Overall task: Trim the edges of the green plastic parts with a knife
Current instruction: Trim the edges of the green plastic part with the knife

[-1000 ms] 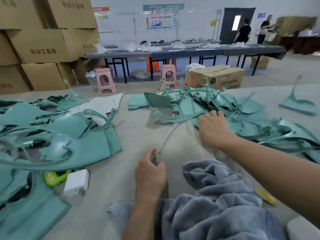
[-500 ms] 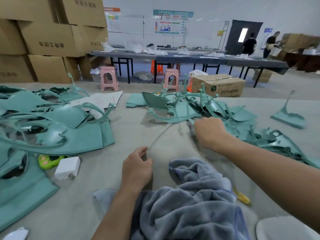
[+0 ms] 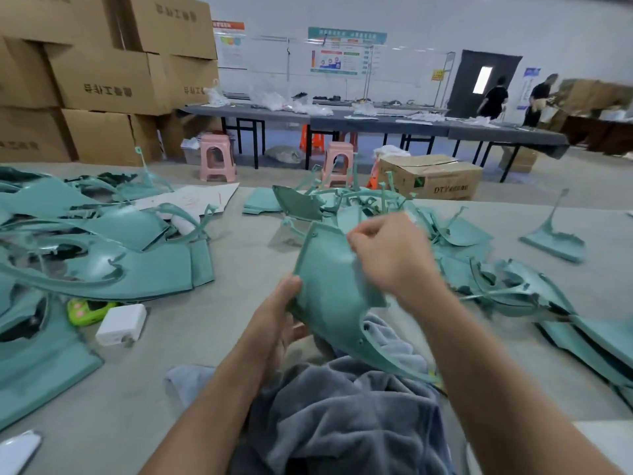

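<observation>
A curved green plastic part (image 3: pixel 330 289) is held up above the table in front of me. My left hand (image 3: pixel 281 313) grips its lower left edge, thumb on top. My right hand (image 3: pixel 387 252), blurred, curls round the part's upper right edge. No knife blade shows in either hand. A pile of green parts (image 3: pixel 102 262) lies at the left. Another heap of green parts and thin offcuts (image 3: pixel 496 279) lies at the right.
A grey towel (image 3: pixel 342 416) is bunched on the table (image 3: pixel 239 337) below my arms. A white charger block (image 3: pixel 121 323) and a green-yellow gadget (image 3: pixel 85 310) lie front left. Cardboard boxes (image 3: pixel 102 80) stand behind; two people stand far right by the door.
My right hand has pulled a green part out of the right heap toward me. My left hand left the thin strip on the table and took hold of the part's lower edge.
</observation>
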Demonstrator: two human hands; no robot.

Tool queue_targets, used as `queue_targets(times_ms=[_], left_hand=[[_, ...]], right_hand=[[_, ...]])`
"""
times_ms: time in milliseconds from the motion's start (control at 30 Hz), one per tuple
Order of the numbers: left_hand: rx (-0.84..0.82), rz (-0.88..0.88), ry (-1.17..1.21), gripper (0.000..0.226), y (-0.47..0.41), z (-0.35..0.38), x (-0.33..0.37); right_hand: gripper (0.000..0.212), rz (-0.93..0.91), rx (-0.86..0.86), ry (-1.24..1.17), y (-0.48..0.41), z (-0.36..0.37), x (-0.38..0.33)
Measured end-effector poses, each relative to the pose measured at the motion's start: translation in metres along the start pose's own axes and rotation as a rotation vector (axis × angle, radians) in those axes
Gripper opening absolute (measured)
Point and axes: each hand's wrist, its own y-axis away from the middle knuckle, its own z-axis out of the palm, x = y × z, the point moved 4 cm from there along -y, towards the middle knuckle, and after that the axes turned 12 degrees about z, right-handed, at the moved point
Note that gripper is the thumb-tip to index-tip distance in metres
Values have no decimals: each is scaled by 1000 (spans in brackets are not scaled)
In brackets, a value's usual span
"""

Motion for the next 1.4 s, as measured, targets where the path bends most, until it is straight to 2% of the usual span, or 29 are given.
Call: queue_targets(times_ms=[67,133,167,200,233,267,300,367,400,467,533,633,700,767,800,867,933,1000,1100,1167,1233,1333,1400], left_hand=[[32,-89,-15,35,6,-3,-3],[68,-88,1,18,9,-10,-6],[96,-57,50,15,8,-13,-4],[131,-11,95,16,5,-16,-1],[176,33,126,17,2,-20,3],[227,67,150,18,-1,-24,5],[275,82,169,18,-3,-27,5],[334,70,196,17,-3,-27,1],[360,57,202,16,-2,-26,-2],[420,37,220,12,0,-24,-4],[468,27,219,9,1,-25,-2],[495,61,210,13,5,-28,3],[471,116,256,23,8,-28,7],[453,206,312,29,11,-28,13],[455,281,271,31,13,-30,17],[422,478,-10,37,19,-31,28],[258,701,-362,42,25,-27,37],[96,808,-515,42,29,-23,38],[-5,779,-597,33,35,-13,37],[79,739,-814,21,35,-10,30],[108,688,-906,10,33,-10,24],[135,596,-847,12,27,-18,25],[245,521,-774,17,24,-34,31]], right_hand=[[49,41,-78,-8,18,33,19],[52,73,-66,-162,30,47,40],[42,46,-68,-249,33,47,49],[22,38,-114,-303,37,48,57],[13,49,-220,-292,40,51,65],[39,40,-311,-201,42,55,73],[52,19,-379,-114,48,57,79],[41,-34,-303,-58,54,57,89],[32,-71,-190,-70,59,52,88],[27,-132,45,-38,63,42,84],[41,-145,180,-32,64,37,84],[52,-172,139,-11,66,39,84],[42,-219,148,-34,68,41,85],[34,-225,229,-104,68,39,87],[32,-209,263,-116,67,37,89],[43,-184,292,-66,64,34,93],[52,-160,308,18,60,31,97],[58,-115,323,107,53,28,103],[58,-93,407,175,46,20,109],[51,-126,473,145,44,14,111],[41,-156,427,132,39,13,115],[33,-168,291,120,27,11,127],[41,-108,294,107,18,2,137]])
